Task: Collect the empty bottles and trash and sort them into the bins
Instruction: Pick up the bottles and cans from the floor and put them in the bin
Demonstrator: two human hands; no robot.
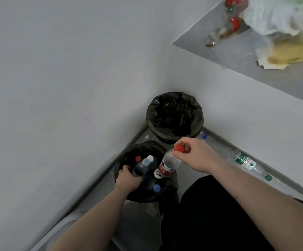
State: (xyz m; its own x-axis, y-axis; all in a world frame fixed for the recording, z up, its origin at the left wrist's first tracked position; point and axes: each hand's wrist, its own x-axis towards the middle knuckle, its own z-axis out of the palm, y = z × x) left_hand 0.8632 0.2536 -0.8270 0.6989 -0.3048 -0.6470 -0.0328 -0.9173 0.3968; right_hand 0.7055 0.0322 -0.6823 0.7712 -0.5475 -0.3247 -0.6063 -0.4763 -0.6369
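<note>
Down in the corner where the two white walls meet, two bins lined with black bags sit one behind the other. The near bin point(127, 158) already has several capped bottles standing or leaning in it: one red cap, a couple pale blue ones, a white one, and a darker blue cap near the front edge. The far bin point(174, 116) is right in the corner and all I can make out inside is dark crumpled bag, can't tell what's in there.

The right hand point(196, 156) has its fingers point(178, 142) pinched on the red cap of a clear bottle with a red label point(167, 165), which hangs tilted over the right rim of the near bin, bottom end down among the other bottles. The left hand point(127, 176) is reaching into the same bin with its fingers wrapped around a dark-looking bottle with a pale blue cap point(141, 166).

On the floor along the right wall lies a clear bottle with a green label and green cap point(245, 163), and another clear one with a blue cap point(204, 135) is just beside the far bin.

Up top right, a grey surface point(246, 55) holds more red-capped bottles lying down, a white plastic bag point(277, 15) and some yellowish paper trash point(288, 53).
</note>
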